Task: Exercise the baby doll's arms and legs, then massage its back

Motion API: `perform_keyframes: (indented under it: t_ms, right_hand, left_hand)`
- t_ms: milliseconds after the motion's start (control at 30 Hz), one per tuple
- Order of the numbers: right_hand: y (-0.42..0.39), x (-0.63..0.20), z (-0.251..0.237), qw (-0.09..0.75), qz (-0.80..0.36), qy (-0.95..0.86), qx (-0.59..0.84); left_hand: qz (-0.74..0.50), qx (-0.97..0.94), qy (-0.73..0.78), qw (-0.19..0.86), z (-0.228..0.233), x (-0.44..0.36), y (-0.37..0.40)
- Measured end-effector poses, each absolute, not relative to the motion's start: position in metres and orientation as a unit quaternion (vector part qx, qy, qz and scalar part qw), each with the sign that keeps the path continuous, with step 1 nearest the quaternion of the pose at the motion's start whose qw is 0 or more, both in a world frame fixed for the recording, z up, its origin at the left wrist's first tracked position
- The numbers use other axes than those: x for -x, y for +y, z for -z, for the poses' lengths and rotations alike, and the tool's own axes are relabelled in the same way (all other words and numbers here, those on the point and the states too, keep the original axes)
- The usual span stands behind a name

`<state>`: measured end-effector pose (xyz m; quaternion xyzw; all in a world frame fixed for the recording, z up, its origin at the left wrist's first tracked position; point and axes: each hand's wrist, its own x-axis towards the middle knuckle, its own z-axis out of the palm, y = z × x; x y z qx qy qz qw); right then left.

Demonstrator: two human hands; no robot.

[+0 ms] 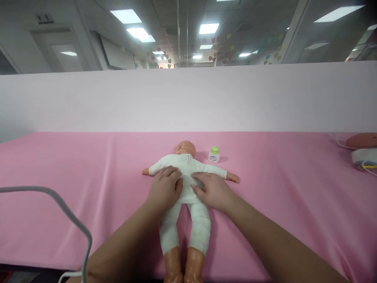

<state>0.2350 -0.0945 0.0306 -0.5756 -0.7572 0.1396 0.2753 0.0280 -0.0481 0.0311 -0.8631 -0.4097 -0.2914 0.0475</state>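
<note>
A baby doll in a white cloth suit lies stretched out on the pink sheet, head at the far end, arms spread to both sides. Its bald head and bare feet stick out of the suit; no facial features show. My left hand rests on the left side of the doll's torso, fingers slightly bent. On the torso's right side lies my right hand, thumb and fingers apart. Between the two hands a strip of white cloth shows. A small clear bottle with a green cap stands right of the doll's head.
The pink sheet covers the table up to a white wall with glass above. A grey cable arches in at the lower left. At the right edge are an orange-brown rounded item and a folded white item.
</note>
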Motion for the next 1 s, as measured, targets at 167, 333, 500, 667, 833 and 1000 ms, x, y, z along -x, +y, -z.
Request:
perform_keyframes:
  t_ms: [167,333,500,667,833,1000]
  right_hand:
    - [-0.134,-0.216,-0.052,0.169,-0.139,-0.817,0.534]
    - [-0.145,-0.202,-0.047,0.046,-0.160,-0.854,0.493]
    - [-0.133,-0.206,-0.045,0.106,-0.142,-0.846,0.502]
    - [-0.116,-0.221,-0.040,0.191,-0.107,-0.805,0.552]
    - [-0.109,-0.220,-0.029,0.163,-0.121,-0.809,0.552]
    - [-0.104,-0.224,-0.029,0.200,-0.117,-0.814,0.533]
  left_hand:
    - [0.279,0.904,-0.314,0.076,-0.014,-0.008,-0.092]
    - [0.202,0.912,-0.351,0.054,-0.006,-0.004,-0.104]
    - [0.156,0.906,-0.393,0.008,-0.025,-0.014,-0.096]
    - [0.221,0.902,-0.366,0.067,-0.026,-0.018,-0.081]
    - [0.180,0.916,-0.356,0.040,-0.014,-0.019,-0.072]
    - [0.147,0.902,-0.407,-0.004,-0.031,-0.022,-0.071]
